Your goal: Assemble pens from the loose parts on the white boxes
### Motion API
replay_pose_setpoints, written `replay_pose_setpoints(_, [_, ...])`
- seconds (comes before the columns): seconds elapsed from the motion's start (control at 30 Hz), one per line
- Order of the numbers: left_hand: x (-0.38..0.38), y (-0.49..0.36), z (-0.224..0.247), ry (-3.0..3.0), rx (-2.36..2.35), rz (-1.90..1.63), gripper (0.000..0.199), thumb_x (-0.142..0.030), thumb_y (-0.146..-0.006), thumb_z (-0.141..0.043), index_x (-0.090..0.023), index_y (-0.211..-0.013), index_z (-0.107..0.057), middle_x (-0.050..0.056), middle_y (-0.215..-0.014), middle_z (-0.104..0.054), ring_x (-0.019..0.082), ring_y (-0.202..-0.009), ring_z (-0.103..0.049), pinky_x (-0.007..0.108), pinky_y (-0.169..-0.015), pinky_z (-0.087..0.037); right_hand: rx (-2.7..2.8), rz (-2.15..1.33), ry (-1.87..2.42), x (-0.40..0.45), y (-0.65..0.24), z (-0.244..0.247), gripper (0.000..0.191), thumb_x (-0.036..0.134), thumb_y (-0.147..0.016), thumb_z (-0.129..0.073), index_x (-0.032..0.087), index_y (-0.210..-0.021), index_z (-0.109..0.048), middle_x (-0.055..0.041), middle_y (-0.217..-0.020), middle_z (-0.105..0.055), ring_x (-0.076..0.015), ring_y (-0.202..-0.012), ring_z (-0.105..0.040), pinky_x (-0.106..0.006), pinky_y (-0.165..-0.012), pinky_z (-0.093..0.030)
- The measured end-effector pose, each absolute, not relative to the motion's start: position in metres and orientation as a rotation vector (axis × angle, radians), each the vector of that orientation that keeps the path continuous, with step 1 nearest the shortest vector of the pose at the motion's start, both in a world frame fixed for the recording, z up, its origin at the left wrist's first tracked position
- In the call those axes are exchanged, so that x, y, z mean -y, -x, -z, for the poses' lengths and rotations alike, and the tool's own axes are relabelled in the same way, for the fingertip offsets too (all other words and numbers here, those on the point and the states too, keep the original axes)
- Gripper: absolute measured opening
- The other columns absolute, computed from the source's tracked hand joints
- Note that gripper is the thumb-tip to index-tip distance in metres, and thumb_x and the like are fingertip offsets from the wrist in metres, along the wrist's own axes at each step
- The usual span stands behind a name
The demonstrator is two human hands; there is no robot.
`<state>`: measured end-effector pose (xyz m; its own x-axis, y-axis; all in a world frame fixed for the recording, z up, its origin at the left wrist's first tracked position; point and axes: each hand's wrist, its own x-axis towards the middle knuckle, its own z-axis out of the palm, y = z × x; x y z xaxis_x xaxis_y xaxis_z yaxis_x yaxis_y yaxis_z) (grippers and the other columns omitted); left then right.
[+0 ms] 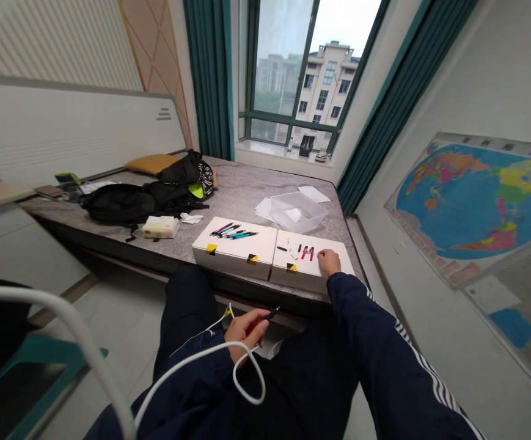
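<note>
Nearest, the left hand (247, 327) had its grip closed on a slim black pen (270, 315) above the person's lap, with a white cable (247, 373) looping below. Farther right, the right hand (328, 263) reached small pen parts (304, 252) on a white box (333, 269); whether its grip held anything could not be told. Left of it, a second white box (233, 253) carried assembled pens (233, 231). A clear plastic bin (297, 211) sat beyond on a bed (242, 189).
</note>
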<state>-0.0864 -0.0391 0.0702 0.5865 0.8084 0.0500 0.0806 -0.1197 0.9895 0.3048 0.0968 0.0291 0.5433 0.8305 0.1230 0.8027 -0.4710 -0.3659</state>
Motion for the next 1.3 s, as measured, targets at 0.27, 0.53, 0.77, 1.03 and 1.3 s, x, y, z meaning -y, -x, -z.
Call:
replay_pose_setpoints(0.27, [0.037, 0.087, -0.07, -1.555, -0.758, -0.754, 0.044, -0.049, -0.089, -0.052, -0.013, -0.112, -0.063, 0.0, -0.055, -0.059, 0.01, -0.049, -0.052, 0.021, -0.052, -0.04, 1.218, -0.058, 2.279, -0.087, -0.301, -0.031, 0.036, 0.025, -0.083, -0.057, 0.006, -0.112, -0.067, -0.0184, -0.103, -0.068, -0.0234, -0.095, -0.06, -0.028, -0.085, -0.039])
replay_pose_setpoints(0.53, [0.041, 0.077, -0.069, -1.444, -0.733, -0.841, 0.045, -0.051, -0.086, -0.056, -0.014, -0.112, -0.06, -0.001, -0.058, -0.059, 0.011, -0.052, -0.053, 0.021, -0.053, -0.039, 1.089, -0.472, 1.626, 0.001, -0.2, -0.065, 0.044, 0.056, -0.085, -0.05, 0.015, -0.076, -0.064, -0.0056, -0.067, -0.063, -0.017, -0.056, -0.054, -0.027, -0.056, -0.041])
replay_pose_setpoints(0.77, [0.053, 0.069, -0.078, -1.462, -0.731, -0.915, 0.032, -0.048, -0.087, -0.055, -0.019, -0.099, -0.046, -0.004, -0.055, -0.058, 0.009, -0.048, -0.051, 0.021, -0.053, -0.04, 1.188, -0.947, 1.255, 0.089, -0.092, -0.086, 0.055, 0.06, -0.091, -0.042, 0.018, -0.056, -0.05, -0.0001, -0.05, -0.05, -0.0108, -0.047, -0.043, -0.024, -0.049, -0.034])
replay_pose_setpoints(1.03, [0.066, 0.07, -0.091, -1.698, -0.805, -0.947, 0.034, -0.048, -0.077, -0.066, -0.016, -0.085, -0.057, 0.0, -0.072, -0.062, 0.007, -0.049, -0.05, 0.017, -0.046, -0.036, 1.341, -0.784, 1.287, 0.107, -0.075, -0.109, 0.05, 0.053, -0.09, -0.051, 0.017, -0.055, -0.048, 0.0035, -0.052, -0.041, -0.0091, -0.052, -0.035, -0.024, -0.051, -0.027])
replay_pose_setpoints(1.3, [0.059, 0.072, -0.096, -1.909, -0.857, -0.906, 0.03, -0.043, -0.084, -0.059, -0.016, -0.089, -0.07, 0.004, -0.07, -0.068, 0.011, -0.053, -0.058, 0.021, -0.05, -0.044, 1.259, -0.808, 1.299, 0.108, -0.08, -0.104, 0.051, 0.053, -0.09, -0.051, 0.017, -0.054, -0.049, 0.0031, -0.049, -0.042, -0.0097, -0.049, -0.036, -0.024, -0.049, -0.026])
